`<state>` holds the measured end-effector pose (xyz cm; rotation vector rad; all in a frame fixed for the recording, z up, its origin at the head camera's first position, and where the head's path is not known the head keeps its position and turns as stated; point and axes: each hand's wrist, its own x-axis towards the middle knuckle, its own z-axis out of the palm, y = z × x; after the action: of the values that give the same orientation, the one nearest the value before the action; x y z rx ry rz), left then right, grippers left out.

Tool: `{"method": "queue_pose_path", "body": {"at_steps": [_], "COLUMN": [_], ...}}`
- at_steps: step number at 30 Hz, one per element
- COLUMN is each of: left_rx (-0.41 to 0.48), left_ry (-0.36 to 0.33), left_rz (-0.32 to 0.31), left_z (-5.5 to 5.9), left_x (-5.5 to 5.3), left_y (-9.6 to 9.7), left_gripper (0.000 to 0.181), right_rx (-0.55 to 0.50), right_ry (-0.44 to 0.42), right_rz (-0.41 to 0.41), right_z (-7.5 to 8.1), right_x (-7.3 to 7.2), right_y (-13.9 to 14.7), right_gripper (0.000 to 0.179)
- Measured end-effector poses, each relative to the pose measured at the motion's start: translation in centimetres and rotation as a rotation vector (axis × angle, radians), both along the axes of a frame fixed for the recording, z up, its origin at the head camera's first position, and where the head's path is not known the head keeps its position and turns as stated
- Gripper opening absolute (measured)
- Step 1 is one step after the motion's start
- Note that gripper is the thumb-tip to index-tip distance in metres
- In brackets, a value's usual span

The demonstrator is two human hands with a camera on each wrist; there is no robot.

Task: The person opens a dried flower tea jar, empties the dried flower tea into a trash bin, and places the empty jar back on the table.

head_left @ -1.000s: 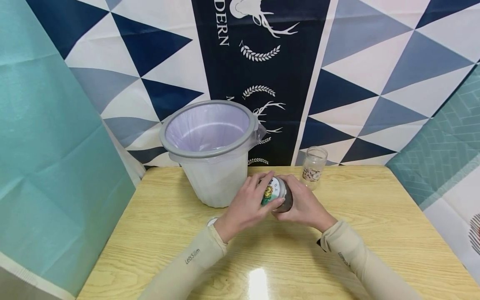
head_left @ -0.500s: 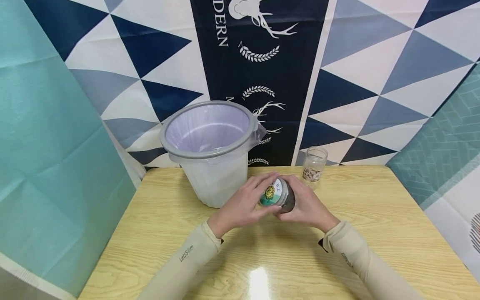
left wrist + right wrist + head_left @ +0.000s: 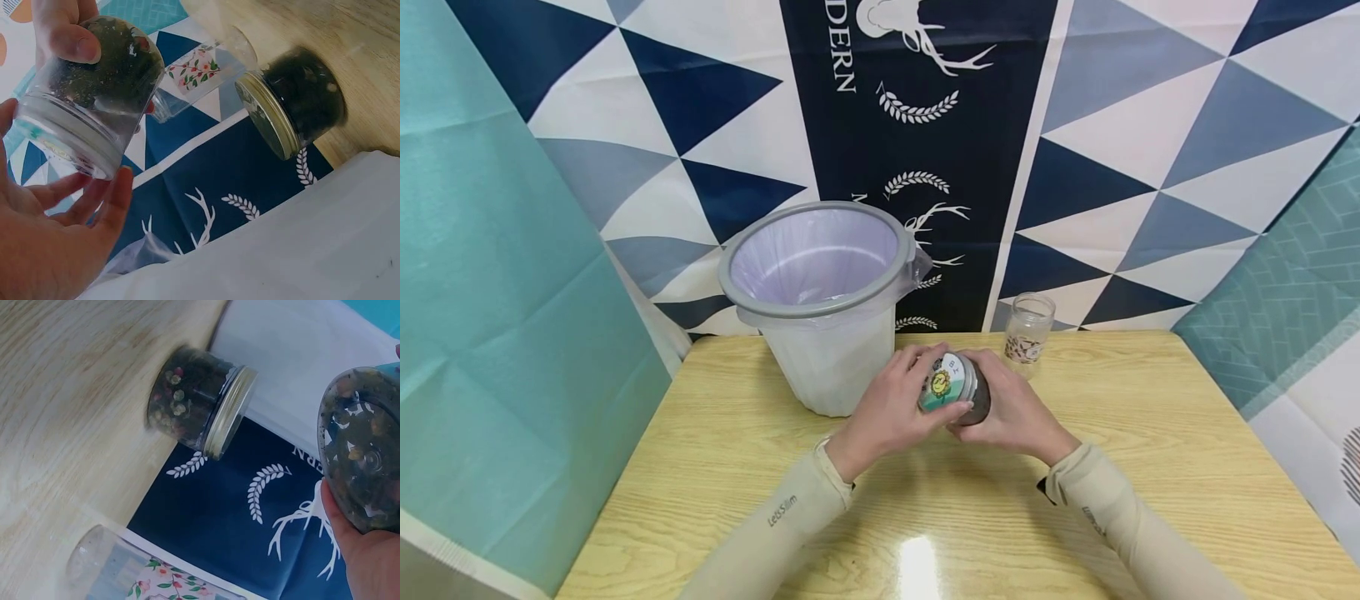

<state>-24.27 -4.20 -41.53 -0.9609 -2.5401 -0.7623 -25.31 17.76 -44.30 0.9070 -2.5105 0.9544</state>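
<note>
A clear jar [image 3: 103,75] with dark dried contents, perhaps tea with bits in it, is held tilted between my hands above the table. Its screw lid [image 3: 943,383] bears a yellow flower print and faces left. My left hand [image 3: 889,410] grips the lid's rim between thumb and fingertips. Round the jar's body curls my right hand [image 3: 1013,410], fingers partly hidden behind it in the head view. A second filled jar [image 3: 190,397] with a gold lid stands on the table beyond, screened by the hands in the head view.
An open clear glass jar [image 3: 1028,333] with a floral band stands at the back right. Left of the hands is a white bin [image 3: 842,358] with a grey rim and purple liner. Patterned cloth [image 3: 1075,158] hangs behind the wooden table [image 3: 970,517].
My left wrist swung outward, then came back in at the lid. The lid's print is turned slightly from before. The right hand and jar shifted a little to the right.
</note>
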Motion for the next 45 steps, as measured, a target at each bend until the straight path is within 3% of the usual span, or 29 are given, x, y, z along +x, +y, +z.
{"method": "queue_pose_path", "body": {"at_steps": [6, 9, 15, 23, 26, 36, 40, 45], "left_rx": [-0.028, -0.017, -0.036, -0.029, -0.025, -0.039, -0.055, -0.066], "left_ry": [-0.034, -0.042, -0.061, -0.050, -0.050, -0.063, -0.060, -0.061], "left_rz": [-0.122, -0.153, -0.121, 0.011, 0.034, -0.139, -0.125, -0.061], "left_z": [0.1, 0.1, 0.2, 0.1, 0.1, 0.3, 0.3, 0.3], "left_x": [-0.2, -0.3, -0.3, 0.0, 0.0, -0.5, -0.4, -0.2], "left_y": [-0.5, -0.6, -0.5, 0.4, 0.6, -0.3, -0.2, 0.1], "left_gripper": [0.085, 0.082, 0.080, 0.076, 0.077, 0.082, 0.081, 0.080], "right_rx": [0.009, 0.010, 0.003, -0.008, -0.005, -0.019, -0.011, 0.002], "right_ry": [0.033, 0.013, -0.023, -0.043, -0.053, -0.034, -0.036, -0.036], "right_rz": [0.011, 0.009, 0.011, 0.000, -0.002, -0.001, 0.003, -0.007], "right_z": [0.0, 0.1, 0.1, -0.1, -0.2, -0.1, -0.1, 0.0], "right_x": [-0.1, -0.1, 0.0, -0.1, -0.3, -0.2, -0.1, 0.0], "right_y": [0.1, 0.1, 0.0, -0.1, 0.0, 0.8, 0.8, 0.6], "right_gripper": [0.098, 0.099, 0.099, 0.096, 0.096, 0.098, 0.098, 0.097]}}
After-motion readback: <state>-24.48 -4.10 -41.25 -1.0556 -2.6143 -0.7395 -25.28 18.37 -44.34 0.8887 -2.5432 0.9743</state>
